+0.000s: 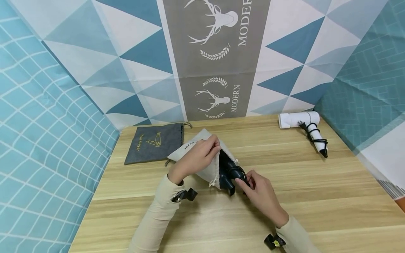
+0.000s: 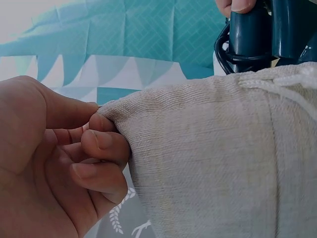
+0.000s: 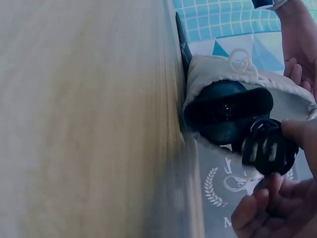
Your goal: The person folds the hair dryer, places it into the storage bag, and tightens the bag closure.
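Observation:
A beige cloth drawstring bag (image 1: 203,165) lies tilted on the table with its mouth toward me. My left hand (image 1: 202,154) pinches the rim of the mouth between thumb and fingers, as the left wrist view also shows along the bag's edge (image 2: 148,111). A black hair dryer (image 1: 226,182) pokes out of the mouth, and the bag hides the rest of it. Its handle has a black cord (image 2: 224,52) wound round it. My right hand (image 1: 261,191) grips the handle's outer end, where two pale prongs show on the dark end piece (image 3: 270,152) in the right wrist view.
A dark grey drawstring bag (image 1: 152,144) with yellow print lies flat at the back left. At the back right rests a white hair dryer (image 1: 297,119), a black cord wrapped round its handle. A patterned cloth wall (image 1: 218,66) rises behind the wooden table (image 1: 316,189).

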